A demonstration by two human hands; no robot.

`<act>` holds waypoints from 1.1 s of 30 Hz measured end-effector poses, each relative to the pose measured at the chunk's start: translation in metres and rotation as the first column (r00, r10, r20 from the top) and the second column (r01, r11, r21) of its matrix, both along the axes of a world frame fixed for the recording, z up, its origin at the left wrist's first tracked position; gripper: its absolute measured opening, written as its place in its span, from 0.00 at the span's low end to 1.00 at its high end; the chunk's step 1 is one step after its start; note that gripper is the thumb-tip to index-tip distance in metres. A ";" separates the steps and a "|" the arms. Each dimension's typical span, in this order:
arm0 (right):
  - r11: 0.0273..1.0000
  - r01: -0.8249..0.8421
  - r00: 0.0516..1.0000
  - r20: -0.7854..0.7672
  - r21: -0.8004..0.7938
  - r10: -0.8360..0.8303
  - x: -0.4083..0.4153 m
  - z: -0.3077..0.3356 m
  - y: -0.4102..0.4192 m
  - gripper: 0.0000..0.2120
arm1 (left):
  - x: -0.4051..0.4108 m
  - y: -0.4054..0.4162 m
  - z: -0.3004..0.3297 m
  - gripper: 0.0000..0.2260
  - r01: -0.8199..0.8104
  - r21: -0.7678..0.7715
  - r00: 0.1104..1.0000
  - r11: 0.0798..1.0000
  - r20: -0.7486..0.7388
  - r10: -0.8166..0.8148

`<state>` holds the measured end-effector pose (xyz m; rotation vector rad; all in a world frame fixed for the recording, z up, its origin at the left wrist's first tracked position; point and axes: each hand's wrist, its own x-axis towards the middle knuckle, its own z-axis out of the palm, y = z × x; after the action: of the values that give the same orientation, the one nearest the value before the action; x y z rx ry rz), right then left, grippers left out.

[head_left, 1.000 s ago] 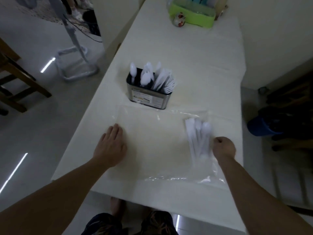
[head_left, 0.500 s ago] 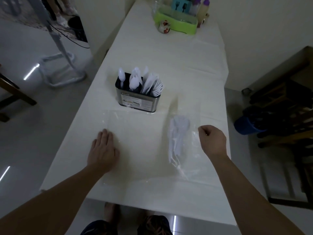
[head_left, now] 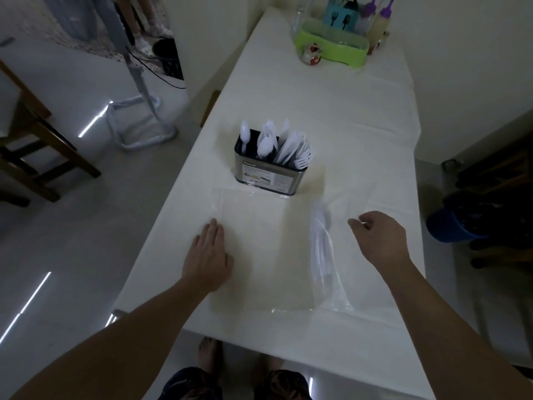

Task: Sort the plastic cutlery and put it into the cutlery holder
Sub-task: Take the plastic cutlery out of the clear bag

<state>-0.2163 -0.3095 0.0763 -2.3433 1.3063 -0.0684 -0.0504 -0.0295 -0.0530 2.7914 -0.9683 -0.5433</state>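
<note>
- Pressing flat on the clear plastic bag [head_left: 259,249], the left hand [head_left: 208,256] is lying palm down with fingers straight and together, at the bag's left edge on the white table [head_left: 331,111].
- Right hand [head_left: 377,241] is hovering raised at the bag's right side, fingers curled in, apparently pinching the transparent film (film is nearly invisible there, so actual contact is hard to confirm).
- Bag's right part is lifting up off the table toward that hand, its left part is lying flat.
- Loose white cutlery [head_left: 321,243] is sitting bunched inside the bag, in a blurred streak running near-to-far just left of the right hand; piece types are not readable.
- Cutlery holder [head_left: 268,176], a shiny metal box with a printed label on the front, is standing upright just beyond the bag's far edge, mid-table.
- White spoons [head_left: 265,142] are standing bowl-up in the holder's left and middle sections, forks [head_left: 302,157] are leaning out at its right end.
- Green tray [head_left: 331,50] with bottles is sitting at the far end of the table, a small round jar [head_left: 311,53] just in front of it.
- Wooden chair [head_left: 31,145] is standing on the floor at left; blue bucket [head_left: 450,226] is at right of the table.
</note>
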 end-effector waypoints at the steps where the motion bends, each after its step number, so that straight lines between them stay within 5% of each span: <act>1: 1.000 -0.003 1.000 -0.005 -0.005 0.003 0.000 -0.001 0.000 0.16 | -0.001 0.004 -0.001 0.34 0.008 0.005 1.000 1.000 0.010 -0.008; 20: 0.993 -0.078 0.979 0.182 -0.089 0.094 0.027 0.068 0.059 0.13 | -0.005 0.015 -0.017 0.36 0.117 0.060 0.993 0.991 0.018 -0.118; 33: 0.998 0.039 0.877 0.480 -0.056 -0.007 0.035 0.141 0.096 0.07 | 0.000 0.025 -0.021 0.33 0.164 0.015 0.986 0.986 0.028 -0.165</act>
<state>-0.1816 -0.2136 0.2176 -2.1635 1.0887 -0.6674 -0.0508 -0.0046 -0.0742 2.7531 -1.2133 -0.5314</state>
